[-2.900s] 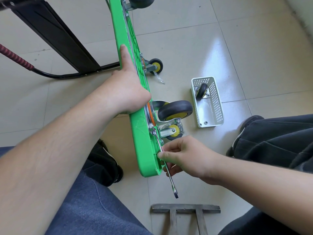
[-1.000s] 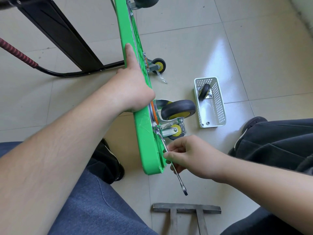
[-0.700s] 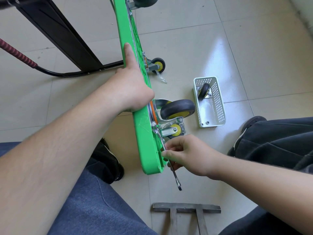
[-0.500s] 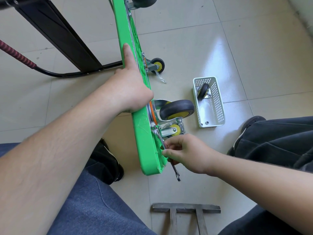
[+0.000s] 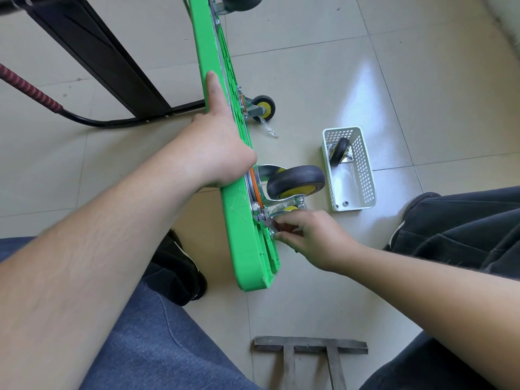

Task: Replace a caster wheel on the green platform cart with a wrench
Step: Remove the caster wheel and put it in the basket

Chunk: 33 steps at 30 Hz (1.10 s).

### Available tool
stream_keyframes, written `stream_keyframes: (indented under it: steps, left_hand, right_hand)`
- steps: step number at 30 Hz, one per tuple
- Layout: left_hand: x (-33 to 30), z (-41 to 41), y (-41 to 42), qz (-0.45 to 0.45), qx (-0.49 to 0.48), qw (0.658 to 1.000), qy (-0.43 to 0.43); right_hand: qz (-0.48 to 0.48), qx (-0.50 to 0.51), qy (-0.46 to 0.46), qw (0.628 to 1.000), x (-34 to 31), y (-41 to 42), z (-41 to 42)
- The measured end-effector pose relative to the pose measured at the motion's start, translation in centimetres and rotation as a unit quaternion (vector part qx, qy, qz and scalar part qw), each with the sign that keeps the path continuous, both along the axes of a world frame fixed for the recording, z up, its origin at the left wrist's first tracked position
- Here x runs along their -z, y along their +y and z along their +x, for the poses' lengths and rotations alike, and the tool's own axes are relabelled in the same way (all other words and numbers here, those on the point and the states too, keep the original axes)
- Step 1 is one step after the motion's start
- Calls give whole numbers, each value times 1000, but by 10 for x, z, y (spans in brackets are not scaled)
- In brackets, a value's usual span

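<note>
The green platform cart stands on its long edge on the tiled floor. A grey and yellow caster wheel sticks out from its underside on a metal plate. My left hand holds the cart's upper edge, index finger stretched along it. My right hand is curled against the plate's lower corner and grips the wrench. Only the wrench's head shows, at a bolt; the rest is hidden under my fingers.
A white basket on the floor to the right holds a spare caster and small bolts. Another caster sits further up the cart. The folded black handle lies left. A metal T-shaped piece lies near my knees.
My right hand has slid up the wrench toward the caster plate, and the wrench's long tail, which stuck out below the hand, is now hidden. My left hand has stayed in place.
</note>
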<state>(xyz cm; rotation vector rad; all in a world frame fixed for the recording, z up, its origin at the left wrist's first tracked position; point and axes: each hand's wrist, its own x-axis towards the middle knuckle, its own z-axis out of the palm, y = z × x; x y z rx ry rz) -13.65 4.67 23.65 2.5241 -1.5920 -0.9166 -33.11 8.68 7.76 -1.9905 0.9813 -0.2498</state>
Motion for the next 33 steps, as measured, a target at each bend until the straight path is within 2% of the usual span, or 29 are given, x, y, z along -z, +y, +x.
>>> stream_keyframes:
  steps: [6,12,14,18,22,33]
  left_hand:
    - [0,-1,0,2,-2,1000,2]
    - [-1,-2,1,-7,-8,1000,4]
    - [-2,-2,2,-8,-11,1000,5]
    - [-3,-2,2,-9,-10,1000,3]
    - [-3,-3,1,-10,-6,1000,1]
    - [-2,-3,2,-8,-7,1000,4]
  right_hand:
    - [-16,-9,15,1000,0,1,-3]
    - [74,-18,114,991,-3,5,-15]
    - [100,-9,122,987,-10,9,-17]
    - [206,40,64,976,-25,15,-18]
    - [316,101,-14,943,-41,18,-17]
    - [375,107,-44,920,-54,24,-4]
